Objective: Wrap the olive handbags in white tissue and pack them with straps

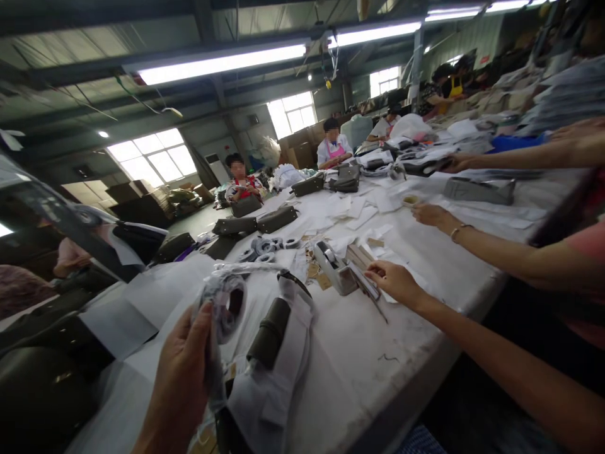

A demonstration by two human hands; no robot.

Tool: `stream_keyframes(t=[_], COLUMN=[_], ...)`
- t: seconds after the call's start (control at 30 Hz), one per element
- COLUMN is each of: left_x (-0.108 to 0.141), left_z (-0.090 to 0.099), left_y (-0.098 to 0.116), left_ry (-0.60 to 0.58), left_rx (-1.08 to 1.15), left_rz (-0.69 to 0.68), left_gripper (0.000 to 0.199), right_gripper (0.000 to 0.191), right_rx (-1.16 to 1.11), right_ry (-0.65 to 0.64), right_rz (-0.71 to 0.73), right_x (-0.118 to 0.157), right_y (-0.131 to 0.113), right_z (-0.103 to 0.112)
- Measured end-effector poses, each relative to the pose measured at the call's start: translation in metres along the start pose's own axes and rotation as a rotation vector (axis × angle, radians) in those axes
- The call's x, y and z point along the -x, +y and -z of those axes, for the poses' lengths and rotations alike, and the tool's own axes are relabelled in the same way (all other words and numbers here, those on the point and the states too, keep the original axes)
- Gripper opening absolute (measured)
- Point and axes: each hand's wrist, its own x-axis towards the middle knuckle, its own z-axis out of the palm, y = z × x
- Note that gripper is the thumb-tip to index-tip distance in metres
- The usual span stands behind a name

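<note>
My left hand [182,362] is closed, thumb on top, around a wrapped coiled strap [227,309] covered in clear or white wrapping. Just right of it lies a dark olive bag [268,333] partly covered by white paper [286,378]. My right hand [394,284] reaches over the table with its fingertips pinched together at the near side of a tape dispenser [335,268]. Flat strips or cards [360,257] lie by those fingers; what they grip, if anything, is too small to make out.
The white table [340,340] carries several wrapped rolls [265,246], olive bags [236,226] and loose paper sheets [362,217]. At the right, a co-worker's arms [501,249] extend over the table. Other people sit along the far side. A metal post [61,208] slants at the left.
</note>
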Motion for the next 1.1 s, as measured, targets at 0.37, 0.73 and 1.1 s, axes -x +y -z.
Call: stream_keyframes(t=[0.37,0.73,1.1], left_x=[0.024,0.019,0.014], left_z=[-0.014,-0.004,0.003], left_y=[-0.017,-0.024,-0.031], left_ry=[-0.1,-0.103,-0.094], left_rx=[-0.373,-0.31,-0.182], left_rz=[-0.168,-0.142,-0.125], left_gripper=[0.047,0.047,0.044], right_gripper=[0.012,0.016,0.026], right_rx=[0.301,0.503,0.423], right_ry=[-0.234,-0.125,-0.05], right_rz=[-0.136,-0.055,-0.06], right_x=[0.048,0.063,0.087], right_y=[0.046,0.034,0.06], right_z=[-0.03,-0.015,0.012])
